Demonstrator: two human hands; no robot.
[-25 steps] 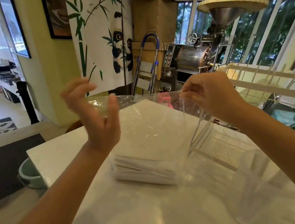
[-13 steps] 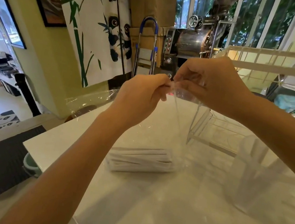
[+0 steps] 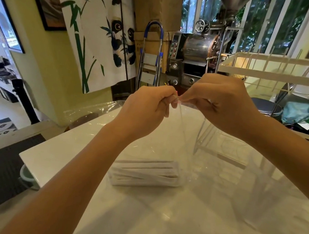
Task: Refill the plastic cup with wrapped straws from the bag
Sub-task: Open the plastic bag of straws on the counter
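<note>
I hold a clear plastic bag up by its top edge above the white table. My left hand and my right hand pinch that edge side by side, fingertips almost touching. The bag's lower end rests on the table and holds a bundle of white wrapped straws lying flat. At the right, a clear plastic cup shows only faintly through the bag's film, and what it holds is too blurred to tell.
A white wire rack stands at the right, with a clear acrylic stand behind the bag. Beyond the far table edge are a metal roasting machine and a folded step ladder. A green bowl sits below the table's left corner.
My left hand, open in the air a second ago, has come in and pinched the bag's top edge beside my right hand. The straws have stayed flat on the table.
</note>
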